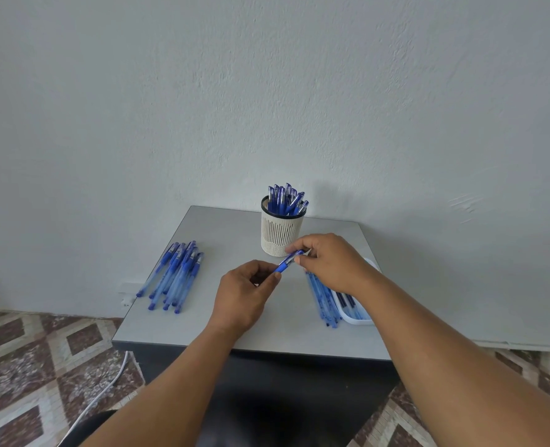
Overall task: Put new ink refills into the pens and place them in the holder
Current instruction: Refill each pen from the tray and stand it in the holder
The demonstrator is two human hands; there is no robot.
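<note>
We're pinching a blue pen (pixel 289 262) between left hand (pixel 246 295) and right hand (pixel 328 262), just in front of the holder (pixel 281 232); our fingers are hiding its ends, so it's maybe still uncapped.

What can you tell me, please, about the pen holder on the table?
The pen holder is a cream, plastic-looking cylinder with vertical slats, a perforated lower band and a dark rim. It stands upright at the table's far edge by the wall, with capped blue pens leaning inside. Whether the right hand touches it is unclear.
</note>
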